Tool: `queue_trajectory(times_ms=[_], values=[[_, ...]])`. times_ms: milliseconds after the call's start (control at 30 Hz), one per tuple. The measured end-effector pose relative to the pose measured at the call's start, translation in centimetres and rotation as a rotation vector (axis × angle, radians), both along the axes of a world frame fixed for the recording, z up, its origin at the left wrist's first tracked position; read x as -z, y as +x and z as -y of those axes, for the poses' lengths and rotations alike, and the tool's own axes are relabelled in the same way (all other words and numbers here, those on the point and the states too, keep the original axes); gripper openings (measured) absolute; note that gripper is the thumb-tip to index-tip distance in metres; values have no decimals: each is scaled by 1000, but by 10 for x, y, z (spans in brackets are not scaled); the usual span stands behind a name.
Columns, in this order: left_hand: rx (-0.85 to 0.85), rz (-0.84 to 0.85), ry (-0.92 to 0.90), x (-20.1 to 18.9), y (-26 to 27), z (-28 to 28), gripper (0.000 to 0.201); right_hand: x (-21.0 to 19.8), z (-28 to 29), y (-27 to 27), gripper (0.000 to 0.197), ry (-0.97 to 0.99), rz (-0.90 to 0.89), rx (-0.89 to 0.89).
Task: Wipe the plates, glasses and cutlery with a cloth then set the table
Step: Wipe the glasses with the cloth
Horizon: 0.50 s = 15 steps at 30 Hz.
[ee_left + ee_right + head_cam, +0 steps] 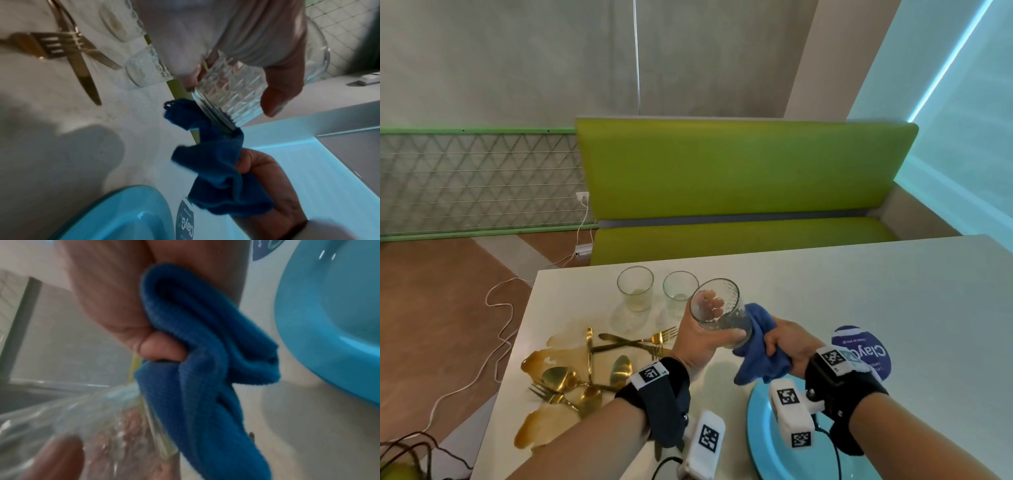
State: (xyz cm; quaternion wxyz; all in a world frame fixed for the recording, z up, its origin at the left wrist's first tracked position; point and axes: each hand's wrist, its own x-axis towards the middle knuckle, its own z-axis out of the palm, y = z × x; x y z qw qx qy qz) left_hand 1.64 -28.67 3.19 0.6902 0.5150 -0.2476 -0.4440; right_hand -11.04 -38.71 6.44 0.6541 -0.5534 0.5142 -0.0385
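The left hand [700, 339] grips the glass [719, 311] tilted sideways, so its base meets the cloth [760, 346] bunched in the right hand's [789, 346] closed grip.

Green bench [739, 178] behind table; brown spill [544, 421] — white cable [496, 329] on floor; purple sticker [873, 353].

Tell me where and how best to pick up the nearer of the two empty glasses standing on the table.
Take the nearer standing glass around its side wall near the middle, coming from its right side. It stands upright with its mouth up; the other standing glass is close on its left and the gold cutlery lies in front, so the right looks freest.
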Motion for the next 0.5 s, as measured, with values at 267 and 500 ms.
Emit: queue_trajectory(times_ms=[267, 500], values=[[-123, -58, 410, 34, -7, 39, 89, 6, 35, -26, 37, -212, -347, -52], [-305, -150, 642, 56, -14, 80, 103, 0, 48, -60, 28, -124, -300, 107]])
